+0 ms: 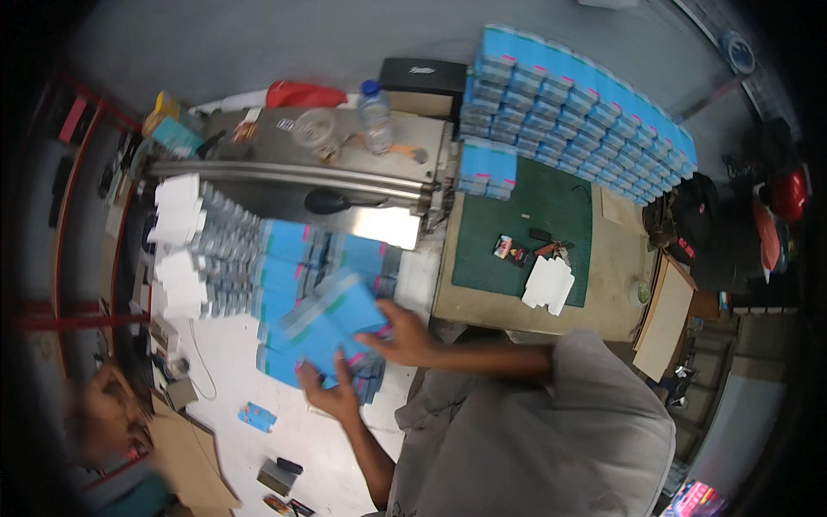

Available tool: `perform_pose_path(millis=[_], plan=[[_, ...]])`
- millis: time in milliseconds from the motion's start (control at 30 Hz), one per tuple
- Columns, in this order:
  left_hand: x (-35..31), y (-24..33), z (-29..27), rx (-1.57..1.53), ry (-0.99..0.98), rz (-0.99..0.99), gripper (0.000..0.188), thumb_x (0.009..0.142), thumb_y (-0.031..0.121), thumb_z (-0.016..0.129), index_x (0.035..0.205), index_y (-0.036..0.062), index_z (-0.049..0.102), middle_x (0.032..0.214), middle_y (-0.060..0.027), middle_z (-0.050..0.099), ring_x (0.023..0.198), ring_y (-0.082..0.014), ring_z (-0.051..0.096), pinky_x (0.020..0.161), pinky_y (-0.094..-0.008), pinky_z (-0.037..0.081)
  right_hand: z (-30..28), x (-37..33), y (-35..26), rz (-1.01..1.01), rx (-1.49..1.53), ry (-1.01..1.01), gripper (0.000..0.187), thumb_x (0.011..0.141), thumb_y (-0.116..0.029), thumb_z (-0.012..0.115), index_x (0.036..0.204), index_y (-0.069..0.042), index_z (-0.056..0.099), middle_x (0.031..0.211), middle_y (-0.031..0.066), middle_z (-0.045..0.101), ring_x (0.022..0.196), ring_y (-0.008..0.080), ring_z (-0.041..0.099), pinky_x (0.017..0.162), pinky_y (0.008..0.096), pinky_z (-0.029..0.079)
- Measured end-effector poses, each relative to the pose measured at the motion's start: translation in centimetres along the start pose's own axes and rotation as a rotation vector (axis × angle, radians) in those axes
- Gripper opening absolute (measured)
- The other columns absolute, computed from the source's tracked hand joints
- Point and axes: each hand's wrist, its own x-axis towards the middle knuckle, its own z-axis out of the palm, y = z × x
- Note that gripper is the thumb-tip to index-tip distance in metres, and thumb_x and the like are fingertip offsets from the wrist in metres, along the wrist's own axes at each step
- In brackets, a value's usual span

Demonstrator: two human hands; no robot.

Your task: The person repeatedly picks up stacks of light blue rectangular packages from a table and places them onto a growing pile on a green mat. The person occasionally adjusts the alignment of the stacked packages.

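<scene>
Two hands work a blurred bundle of flat blue cartons [332, 323] just in front of the person's grey shirt [551, 422]. The left hand [334, 392] is under the near edge of the bundle, fingers curled up around it with the thumb on top; the right hand [403, 338] comes in from the right of the bundle, thumb and fingers closed on its right edge. The bundle sits tilted above the white table [250, 370], and motion blur hides whether its sheets are squared. Judging by this, the grip works best if both hands press the edges flush before letting go, so no sheet slips out. Just beyond the bundle lie more blue cartons in overlapping rows [293, 250], and left of those, white and silver stacks [185, 241]. Behind the rows stands a grey metal machine [336, 159] with a plastic bottle [376, 115] on top. Well to the right of the bundle a green cutting mat [517, 250] holds small white sheets [549, 284], and farthest off a tall stacked wall of blue cartons [577, 103].
</scene>
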Motion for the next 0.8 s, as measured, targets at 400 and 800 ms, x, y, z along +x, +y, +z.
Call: perform_pose_path(millis=[400, 800], plan=[[-7.5, 17.9, 37.1, -0.214, -1.0, 0.402, 0.096, 0.064, 0.026, 0.093, 0.14, -0.0077, 0.044, 0.109, -0.0227, 0.063, 0.095, -0.0398, 0.067, 0.079, -0.0455, 0.056, -36.6, -1.5, 15.3, 0.223, -0.212, 0.832, 0.054, 0.083, -0.031, 0.082, 0.117, 0.007, 0.063, 0.103, 0.0202, 0.071, 0.092, 0.0256, 0.071, 0.08, 0.0381, 0.056], [-2.1, 19.7, 54.2, 0.431, -1.066, 0.933, 0.108, 0.068, 0.051, 0.084, 0.147, -0.0041, 0.036, 0.152, -0.0285, 0.035, 0.142, -0.0392, 0.035, 0.116, -0.0539, 0.026, -46.3, 7.0, 28.4, 0.293, -0.316, 0.511, 0.088, 0.078, -0.044, 0.081, 0.144, -0.001, 0.042, 0.127, 0.031, 0.057, 0.113, 0.045, 0.061, 0.094, 0.0503, 0.051]])
